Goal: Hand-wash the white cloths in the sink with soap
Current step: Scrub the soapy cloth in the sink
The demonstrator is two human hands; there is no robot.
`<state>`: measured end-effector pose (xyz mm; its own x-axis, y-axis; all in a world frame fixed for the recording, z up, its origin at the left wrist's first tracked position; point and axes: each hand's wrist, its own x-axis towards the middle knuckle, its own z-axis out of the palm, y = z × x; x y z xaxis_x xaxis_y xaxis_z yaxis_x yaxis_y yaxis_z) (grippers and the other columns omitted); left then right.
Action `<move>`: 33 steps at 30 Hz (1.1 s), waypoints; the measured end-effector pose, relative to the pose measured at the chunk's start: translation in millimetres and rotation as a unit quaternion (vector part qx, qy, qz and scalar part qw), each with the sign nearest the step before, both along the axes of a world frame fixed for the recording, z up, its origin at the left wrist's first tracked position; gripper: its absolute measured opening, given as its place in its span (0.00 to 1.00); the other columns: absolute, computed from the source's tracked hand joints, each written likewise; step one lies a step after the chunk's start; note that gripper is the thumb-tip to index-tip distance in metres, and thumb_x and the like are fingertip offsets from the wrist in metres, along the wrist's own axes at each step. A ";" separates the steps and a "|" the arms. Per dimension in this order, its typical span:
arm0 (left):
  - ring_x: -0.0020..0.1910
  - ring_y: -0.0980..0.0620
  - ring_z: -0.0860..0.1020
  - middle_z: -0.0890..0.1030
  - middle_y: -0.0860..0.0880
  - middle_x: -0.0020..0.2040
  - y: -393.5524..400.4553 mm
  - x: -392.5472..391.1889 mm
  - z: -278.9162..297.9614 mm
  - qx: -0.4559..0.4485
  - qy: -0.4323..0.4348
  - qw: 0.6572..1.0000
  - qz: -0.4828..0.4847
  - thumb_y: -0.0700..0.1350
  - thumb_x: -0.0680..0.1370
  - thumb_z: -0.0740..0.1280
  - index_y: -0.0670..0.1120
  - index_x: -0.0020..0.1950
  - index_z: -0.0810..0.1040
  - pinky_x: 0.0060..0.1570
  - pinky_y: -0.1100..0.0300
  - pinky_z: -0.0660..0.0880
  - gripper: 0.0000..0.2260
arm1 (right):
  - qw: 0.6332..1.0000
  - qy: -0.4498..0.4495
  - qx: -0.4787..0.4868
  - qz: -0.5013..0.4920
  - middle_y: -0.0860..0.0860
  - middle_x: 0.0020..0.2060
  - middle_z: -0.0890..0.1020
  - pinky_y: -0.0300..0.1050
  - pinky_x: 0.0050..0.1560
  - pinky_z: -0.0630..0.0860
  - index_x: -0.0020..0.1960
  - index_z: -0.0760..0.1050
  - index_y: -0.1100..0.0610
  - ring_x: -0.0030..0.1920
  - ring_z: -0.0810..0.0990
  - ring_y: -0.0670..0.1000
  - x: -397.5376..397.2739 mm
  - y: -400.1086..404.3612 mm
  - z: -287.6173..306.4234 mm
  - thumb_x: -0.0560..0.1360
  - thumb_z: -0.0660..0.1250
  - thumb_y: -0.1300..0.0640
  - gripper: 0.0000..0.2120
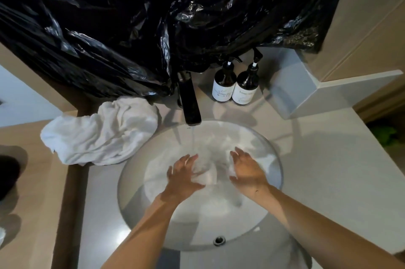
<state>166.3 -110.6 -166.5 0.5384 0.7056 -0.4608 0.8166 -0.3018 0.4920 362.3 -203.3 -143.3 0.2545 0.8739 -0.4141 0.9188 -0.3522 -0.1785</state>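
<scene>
Round sink (271, 192) at centre, wet white cloth (210, 154) inside under tap (189, 102) stream, left hand (183, 175) and right hand (246, 169) fingers spread on cloth, crumpled white towel (98, 135) on tabletop (328, 159) at 10 o'clock, two soap bottles (233, 87) at 1 o'clock

Your pale counter (306, 159) holds a round sink (275, 157); a crumpled white towel (98, 133) lies at its left edge, two dark pump bottles (234, 87) at the back.
</scene>
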 end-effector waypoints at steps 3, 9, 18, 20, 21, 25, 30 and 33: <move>0.78 0.51 0.48 0.47 0.52 0.79 -8.5 -4.5 -21.6 -0.037 0.040 0.998 0.007 0.63 0.67 0.74 0.56 0.79 0.43 0.75 0.47 0.50 0.52 | 0.993 0.009 -0.050 0.106 0.56 0.79 0.41 0.46 0.76 0.39 0.78 0.36 0.59 0.78 0.42 0.56 -13.7 9.4 -27.8 0.76 0.67 0.46 0.47; 0.77 0.47 0.53 0.44 0.50 0.80 -13.3 -17.3 -39.8 0.009 0.106 0.993 -0.053 0.62 0.65 0.75 0.58 0.79 0.39 0.70 0.44 0.61 0.55 | 0.979 -0.055 -0.034 0.194 0.56 0.69 0.68 0.49 0.73 0.50 0.77 0.53 0.57 0.72 0.64 0.59 -25.7 31.2 -61.4 0.76 0.64 0.51 0.35; 0.79 0.45 0.39 0.38 0.49 0.80 -2.0 -16.4 -27.7 -0.035 0.104 0.988 -0.106 0.69 0.62 0.74 0.54 0.79 0.36 0.71 0.33 0.40 0.61 | 0.966 0.234 -0.079 0.073 0.50 0.46 0.83 0.39 0.49 0.75 0.52 0.81 0.54 0.46 0.81 0.48 25.8 31.6 15.6 0.68 0.74 0.57 0.13; 0.78 0.50 0.35 0.36 0.52 0.79 -4.7 -10.4 -26.0 -0.032 0.047 0.993 -0.107 0.69 0.63 0.73 0.54 0.79 0.37 0.71 0.36 0.35 0.59 | 0.941 0.335 -0.048 -0.005 0.46 0.39 0.82 0.33 0.39 0.73 0.50 0.81 0.55 0.38 0.79 0.41 30.2 29.0 49.1 0.62 0.73 0.61 0.16; 0.78 0.53 0.35 0.38 0.54 0.79 -6.2 -5.0 -21.5 -0.030 0.016 0.993 -0.112 0.68 0.64 0.73 0.54 0.80 0.40 0.72 0.39 0.35 0.57 | 0.932 0.360 -0.029 -0.027 0.44 0.37 0.81 0.33 0.38 0.72 0.48 0.81 0.55 0.36 0.78 0.40 30.5 27.3 63.0 0.60 0.72 0.61 0.16; 0.76 0.53 0.60 0.67 0.55 0.73 -11.7 17.1 1.4 -0.119 -0.098 0.987 -0.035 0.59 0.65 0.79 0.53 0.76 0.63 0.74 0.52 0.57 0.44 | 0.897 0.436 0.062 -0.043 0.48 0.41 0.77 0.38 0.43 0.73 0.51 0.75 0.64 0.41 0.77 0.44 28.0 23.1 109.8 0.56 0.72 0.58 0.24; 0.55 0.53 0.80 0.81 0.55 0.53 -7.3 19.5 15.6 -0.165 -0.149 0.973 0.068 0.53 0.66 0.80 0.53 0.61 0.77 0.51 0.65 0.75 0.26 | 0.812 0.554 0.160 -0.084 0.48 0.41 0.83 0.38 0.44 0.78 0.57 0.73 0.67 0.42 0.81 0.46 39.7 21.3 142.1 0.59 0.73 0.63 0.27; 0.43 0.53 0.81 0.81 0.54 0.46 5.8 9.6 35.9 -0.126 -0.126 0.981 0.080 0.51 0.70 0.77 0.54 0.54 0.78 0.39 0.69 0.76 0.16 | 0.790 0.558 0.212 -0.141 0.47 0.40 0.85 0.37 0.44 0.79 0.56 0.74 0.63 0.42 0.83 0.44 48.6 22.0 141.7 0.59 0.71 0.67 0.24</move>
